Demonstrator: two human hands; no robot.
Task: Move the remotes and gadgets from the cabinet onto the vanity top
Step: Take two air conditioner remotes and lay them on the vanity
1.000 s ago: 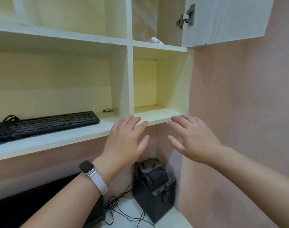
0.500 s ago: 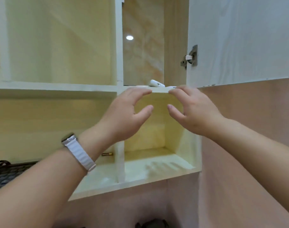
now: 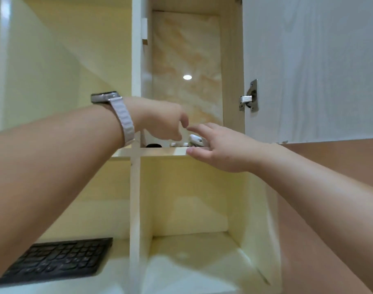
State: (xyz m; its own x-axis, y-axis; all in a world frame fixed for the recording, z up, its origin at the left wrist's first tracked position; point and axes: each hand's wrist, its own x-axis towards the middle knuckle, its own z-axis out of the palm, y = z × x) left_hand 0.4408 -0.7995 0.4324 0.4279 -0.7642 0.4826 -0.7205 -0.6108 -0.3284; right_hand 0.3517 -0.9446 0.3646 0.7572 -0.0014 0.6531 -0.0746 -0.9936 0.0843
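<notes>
At the upper cabinet shelf (image 3: pixel 160 152), a small white gadget (image 3: pixel 195 139) near the front edge is approached by the empty left hand (image 3: pixel 164 122), fingers curled, and the open right hand (image 3: pixel 219 148); it looks light, rigid and best pinched by its sides.

No text, label, brand or number can be read anywhere; the keys of the black keyboard (image 3: pixel 54 262) at seven o'clock are too blurred to make out any lettering
</notes>
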